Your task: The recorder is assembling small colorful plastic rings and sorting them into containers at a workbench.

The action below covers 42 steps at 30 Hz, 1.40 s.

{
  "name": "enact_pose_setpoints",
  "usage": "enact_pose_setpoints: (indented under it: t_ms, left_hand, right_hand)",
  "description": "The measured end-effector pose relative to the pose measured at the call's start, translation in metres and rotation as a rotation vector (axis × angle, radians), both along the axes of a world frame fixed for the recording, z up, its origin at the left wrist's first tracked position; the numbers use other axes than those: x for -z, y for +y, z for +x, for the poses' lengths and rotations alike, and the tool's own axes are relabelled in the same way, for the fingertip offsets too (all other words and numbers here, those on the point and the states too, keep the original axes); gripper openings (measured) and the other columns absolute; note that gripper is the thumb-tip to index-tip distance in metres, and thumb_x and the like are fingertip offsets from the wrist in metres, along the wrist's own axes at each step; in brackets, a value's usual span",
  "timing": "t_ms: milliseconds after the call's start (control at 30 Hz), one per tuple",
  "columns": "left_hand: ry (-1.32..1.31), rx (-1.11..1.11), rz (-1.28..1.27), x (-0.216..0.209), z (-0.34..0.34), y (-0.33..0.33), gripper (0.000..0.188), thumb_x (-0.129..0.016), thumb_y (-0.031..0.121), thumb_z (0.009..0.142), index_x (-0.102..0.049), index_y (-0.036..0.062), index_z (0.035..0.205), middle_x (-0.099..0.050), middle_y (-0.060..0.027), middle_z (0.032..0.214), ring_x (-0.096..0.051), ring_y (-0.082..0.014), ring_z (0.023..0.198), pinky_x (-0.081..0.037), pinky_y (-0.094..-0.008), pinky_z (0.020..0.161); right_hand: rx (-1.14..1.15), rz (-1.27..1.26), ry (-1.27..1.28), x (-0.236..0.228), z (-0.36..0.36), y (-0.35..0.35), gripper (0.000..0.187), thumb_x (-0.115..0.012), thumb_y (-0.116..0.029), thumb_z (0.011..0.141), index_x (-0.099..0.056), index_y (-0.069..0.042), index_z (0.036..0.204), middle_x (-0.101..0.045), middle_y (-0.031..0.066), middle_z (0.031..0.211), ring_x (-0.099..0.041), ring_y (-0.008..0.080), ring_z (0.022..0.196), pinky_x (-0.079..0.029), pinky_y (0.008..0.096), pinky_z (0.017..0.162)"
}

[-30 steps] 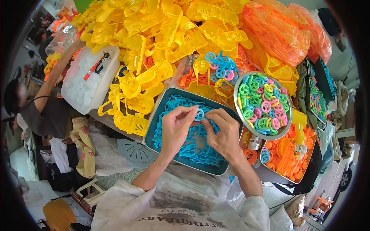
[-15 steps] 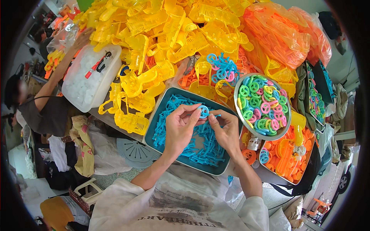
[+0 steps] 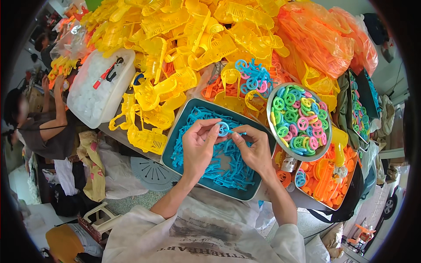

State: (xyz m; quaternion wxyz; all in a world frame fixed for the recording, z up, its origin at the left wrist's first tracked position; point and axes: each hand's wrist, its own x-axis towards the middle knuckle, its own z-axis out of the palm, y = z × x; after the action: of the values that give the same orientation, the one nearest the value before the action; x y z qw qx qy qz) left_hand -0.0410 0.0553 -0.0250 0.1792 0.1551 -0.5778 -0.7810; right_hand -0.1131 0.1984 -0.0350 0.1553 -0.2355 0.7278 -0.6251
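Note:
Between the thumb and fingers of my left hand (image 3: 198, 147) is a small light-blue plastic wheel (image 3: 223, 129) with spokes. My right hand (image 3: 255, 151) pinches a thin blue plastic stick-like part (image 3: 238, 133), its end at the wheel's right side. Whether the two are joined, I cannot tell. Both hands are closed above a dark teal tray (image 3: 239, 194) that holds a tangle of blue plastic parts (image 3: 219, 171). Right of the tray, a round metal bowl (image 3: 270, 120) is full of small wheels (image 3: 302, 122) in green, pink, yellow and blue.
Yellow plastic parts (image 3: 175, 26) heap up behind the tray. At left stands a white tub (image 3: 103, 118) with red-handled cutters (image 3: 105, 76) on its contents. An orange bag (image 3: 315, 35) and a box of orange parts (image 3: 329, 175) are at right. A co-worker (image 3: 48, 127) sits at far left.
My hands have shifted slightly left, still holding the wheel and the blue part. The co-worker's outstretched arm has drawn back from the yellow heap, and both their hands now show beyond the white tub.

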Motion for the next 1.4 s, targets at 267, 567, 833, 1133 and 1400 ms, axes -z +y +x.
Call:
enact_pose_setpoints:
  t_ms: [267,567,833,1133,1400]
  left_hand:
    - [-0.052,0.017,-0.27,-0.001,0.004,-0.002,0.019,-0.061,0.012,0.096,-0.065,-0.0034,0.108,-0.067,-0.0111,0.102,-0.066,-0.0137,0.089,-0.059,-0.0284,0.076]
    - [0.005,0.007,-0.059,-0.001,0.002,0.004,0.021,-0.061,0.012,0.097,-0.063,-0.0045,0.11,-0.066,-0.0104,0.101,-0.066,-0.014,0.088,-0.06,-0.0278,0.075]
    - [0.04,-0.071,-0.133,-0.004,0.0,0.02,0.019,-0.06,0.008,0.096,-0.062,-0.0066,0.109,-0.066,-0.0125,0.101,-0.066,-0.0133,0.09,-0.059,-0.0276,0.079]
    - [0.057,-0.132,-0.254,-0.003,0.0,0.024,0.018,-0.061,0.006,0.095,-0.063,-0.0067,0.107,-0.068,-0.0122,0.097,-0.067,-0.0141,0.087,-0.058,-0.0268,0.078]
    - [-0.018,-0.083,-0.384,-0.01,0.001,0.012,0.016,-0.06,0.007,0.096,-0.063,-0.006,0.105,-0.066,-0.0099,0.099,-0.065,-0.0117,0.087,-0.059,-0.0268,0.077]
  right_hand:
    - [-0.031,0.133,0.312,-0.004,0.004,-0.003,0.013,-0.069,-0.008,0.086,-0.069,0.002,0.094,-0.069,0.0138,0.087,-0.066,0.0209,0.077,-0.05,0.0316,0.068]
    - [0.025,0.072,0.042,-0.004,0.009,-0.003,0.017,-0.067,-0.012,0.091,-0.068,0.004,0.096,-0.069,0.0104,0.082,-0.063,0.0147,0.076,-0.05,0.0286,0.07]
    - [-0.005,-0.061,-0.139,0.005,0.002,0.002,0.02,-0.063,-0.014,0.094,-0.067,0.005,0.095,-0.068,0.0079,0.076,-0.062,0.0102,0.074,-0.049,0.0272,0.068]
    - [0.031,-0.058,-0.171,-0.001,0.006,0.0,0.018,-0.063,-0.013,0.094,-0.067,0.005,0.093,-0.068,0.0085,0.076,-0.062,0.0109,0.072,-0.049,0.0276,0.066]
    - [0.212,0.1,0.189,-0.01,0.014,-0.005,0.009,-0.068,-0.003,0.086,-0.068,0.004,0.093,-0.071,0.0127,0.089,-0.066,0.0159,0.08,-0.051,0.0297,0.071]
